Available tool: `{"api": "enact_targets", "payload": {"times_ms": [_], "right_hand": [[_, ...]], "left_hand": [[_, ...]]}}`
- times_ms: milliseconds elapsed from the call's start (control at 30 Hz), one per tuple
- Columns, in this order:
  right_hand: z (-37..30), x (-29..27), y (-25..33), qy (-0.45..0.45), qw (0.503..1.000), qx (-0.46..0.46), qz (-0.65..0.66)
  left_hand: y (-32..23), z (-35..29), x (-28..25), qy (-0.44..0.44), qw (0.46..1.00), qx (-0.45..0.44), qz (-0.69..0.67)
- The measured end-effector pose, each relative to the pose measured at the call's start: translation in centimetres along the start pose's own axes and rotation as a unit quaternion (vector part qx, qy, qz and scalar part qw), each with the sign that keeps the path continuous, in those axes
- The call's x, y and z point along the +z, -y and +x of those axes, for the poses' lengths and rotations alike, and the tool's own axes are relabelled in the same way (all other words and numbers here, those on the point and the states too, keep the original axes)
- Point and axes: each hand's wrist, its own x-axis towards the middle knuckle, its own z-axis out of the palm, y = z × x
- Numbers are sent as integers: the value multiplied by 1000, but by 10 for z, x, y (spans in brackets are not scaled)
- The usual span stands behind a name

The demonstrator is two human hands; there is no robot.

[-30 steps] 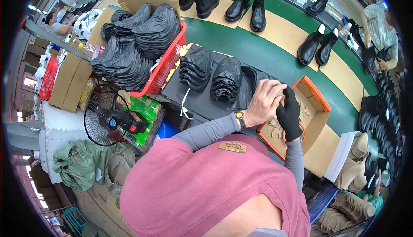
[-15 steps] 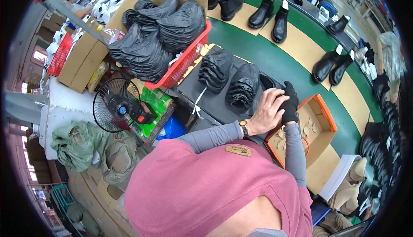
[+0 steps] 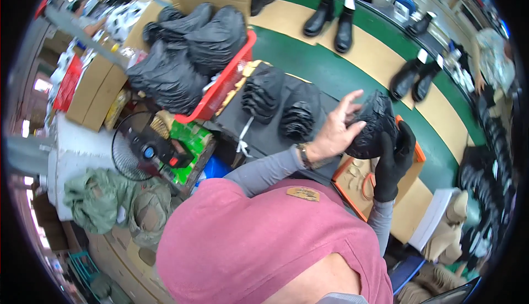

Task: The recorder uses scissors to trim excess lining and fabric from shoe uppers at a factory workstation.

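My right hand (image 3: 398,159), in a black glove, holds a black crinkled bundle (image 3: 376,122) with a thin, wrinkled surface like plastic film, rounded at the top. Bare, with a watch at the wrist, my left hand (image 3: 334,129) is at the bundle's left side; its fingers are spread and the thumb reaches toward it. Whether the thumb touches it I cannot tell. To the left, two stacks of similar black crinkled pieces, a left stack (image 3: 263,94) and a right stack (image 3: 300,115), lie on a dark grey board (image 3: 234,115).
Below my right hand is an orange-rimmed box (image 3: 420,154) with pale scraps. A red basket (image 3: 242,64) piled with black bundles (image 3: 212,31) stands at the left, near a black fan (image 3: 147,151). Black boots (image 3: 344,28) stand on cardboard along the green table (image 3: 281,42).
My hands were together at the board's right end. They have parted, and the right has brought up the black bundle. At the far side, another person's hand and a boot have left view.
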Motion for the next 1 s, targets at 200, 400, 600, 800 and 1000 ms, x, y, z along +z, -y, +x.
{"api": "enact_targets", "payload": {"times_ms": [200, 400, 600, 800, 1000], "right_hand": [[1, -20, 10, 44, 969, -120, -214], [6, -43, 11, 25, 974, -91, -207], [1, -42, 30, -38, 918, -154, -363], [3, -52, 20, -16, 939, -147, -309], [16, -78, 32, -8, 998, 19, -58]], "left_hand": [[-1, -1, 16, 95, 976, 113, 158], [6, -1, 32, 164, 898, 288, 291], [13, 2, 33, 172, 874, 300, 342], [5, 3, 31, 206, 876, 280, 333], [-9, 9, 20, 240, 882, 209, 349]]}}
